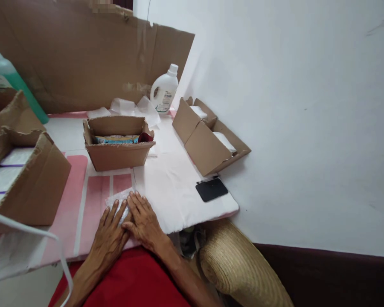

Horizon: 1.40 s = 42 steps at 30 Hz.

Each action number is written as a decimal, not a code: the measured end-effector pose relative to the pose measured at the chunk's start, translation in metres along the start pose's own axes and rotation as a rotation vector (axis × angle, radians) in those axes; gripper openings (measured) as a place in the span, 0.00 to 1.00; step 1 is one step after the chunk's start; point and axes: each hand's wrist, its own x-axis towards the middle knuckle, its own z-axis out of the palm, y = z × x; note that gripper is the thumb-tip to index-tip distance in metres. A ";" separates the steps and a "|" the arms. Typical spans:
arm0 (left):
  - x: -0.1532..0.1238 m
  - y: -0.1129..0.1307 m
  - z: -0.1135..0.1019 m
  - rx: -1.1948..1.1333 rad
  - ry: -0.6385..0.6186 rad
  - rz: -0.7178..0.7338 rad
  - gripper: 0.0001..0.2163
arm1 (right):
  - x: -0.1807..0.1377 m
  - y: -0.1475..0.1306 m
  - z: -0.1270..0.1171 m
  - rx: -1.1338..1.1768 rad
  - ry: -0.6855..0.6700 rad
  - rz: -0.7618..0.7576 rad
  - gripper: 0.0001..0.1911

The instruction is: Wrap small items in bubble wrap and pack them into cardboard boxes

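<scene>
Grip open on both sides, clamped on nothing: left hand (110,238) and right hand (144,221) laid flat, fingers spread, side by side and touching, on a clear plastic packet (117,200) low in the frame, left of centre, on the pink-and-white desk (70,200). Just above, an open cardboard box (115,155) with a blue wrapper (115,139) inside. To the right, a black flat device (211,189) on white cloth (176,183), near a tipped-open carton (205,147). Farther up, a white bottle (164,89); at far left, a green bottle (6,79) and a torn carton (32,187).
</scene>
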 end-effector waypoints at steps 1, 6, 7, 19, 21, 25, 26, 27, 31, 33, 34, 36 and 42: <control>-0.001 -0.003 0.000 -0.006 -0.005 -0.003 0.25 | 0.000 0.003 0.002 -0.024 -0.044 0.016 0.36; -0.002 -0.023 -0.005 -0.034 0.044 0.020 0.22 | 0.000 0.017 -0.001 -0.004 -0.100 0.034 0.41; 0.000 -0.027 -0.007 -0.042 0.079 0.041 0.20 | 0.001 0.018 -0.005 0.014 -0.096 0.025 0.42; 0.067 -0.031 -0.064 -0.296 0.239 -0.065 0.23 | 0.042 -0.002 -0.109 0.330 0.109 -0.054 0.06; 0.083 -0.038 -0.072 -0.254 0.313 -0.182 0.28 | 0.066 -0.002 -0.155 0.344 0.257 0.004 0.04; 0.126 -0.059 -0.079 -0.078 0.521 -0.313 0.33 | 0.142 0.014 -0.204 0.054 0.577 -0.089 0.04; 0.135 -0.064 -0.079 -0.042 0.525 -0.318 0.33 | 0.165 0.020 -0.203 0.003 0.551 -0.132 0.05; 0.142 -0.069 -0.078 -0.014 0.517 -0.311 0.32 | 0.187 0.027 -0.198 -0.047 0.480 -0.177 0.06; 0.143 -0.081 -0.070 -0.008 0.511 -0.273 0.23 | 0.255 0.044 -0.157 -0.306 0.091 -0.386 0.06; 0.134 -0.083 -0.064 -0.040 0.530 -0.264 0.18 | 0.271 0.048 -0.136 -0.403 -0.046 -0.472 0.07; 0.129 -0.084 -0.061 -0.058 0.532 -0.254 0.17 | 0.274 0.050 -0.127 -0.417 -0.088 -0.502 0.07; 0.124 -0.086 -0.056 -0.090 0.524 -0.252 0.15 | 0.275 0.054 -0.114 -0.374 -0.142 -0.531 0.07; 0.125 -0.089 -0.058 -0.186 0.501 -0.292 0.20 | 0.268 0.070 -0.109 -0.047 -0.276 -0.403 0.07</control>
